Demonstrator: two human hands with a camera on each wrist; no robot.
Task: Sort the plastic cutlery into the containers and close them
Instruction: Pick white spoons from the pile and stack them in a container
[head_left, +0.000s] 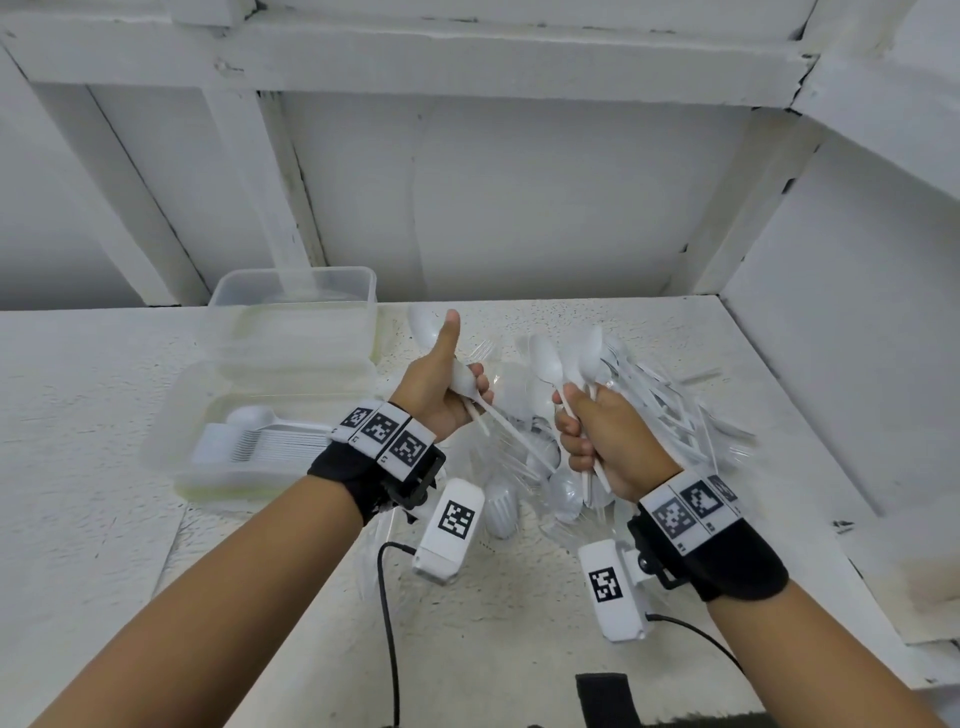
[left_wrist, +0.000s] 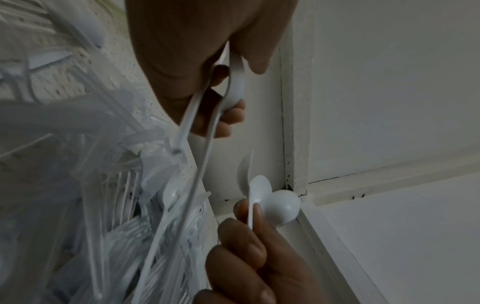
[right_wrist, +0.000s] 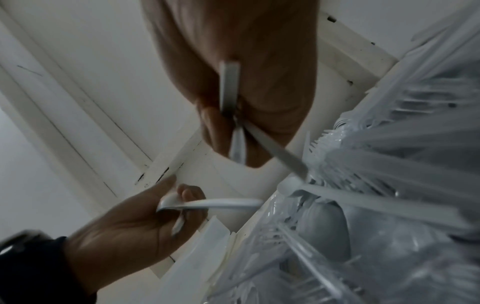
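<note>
While we fist both hands above the cutlery pile, our left hand, thumb raised, grips spoons handle-down; our right hand holds spoons bowls-up.

Spoons glossy white plastic; table rough, speckled

cutlery heap ahead, containers left

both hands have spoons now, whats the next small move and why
Probably carry the left hand with its spoons over to the near container and lay them on the spoon stack already there; the right hand could follow with its own.
</note>
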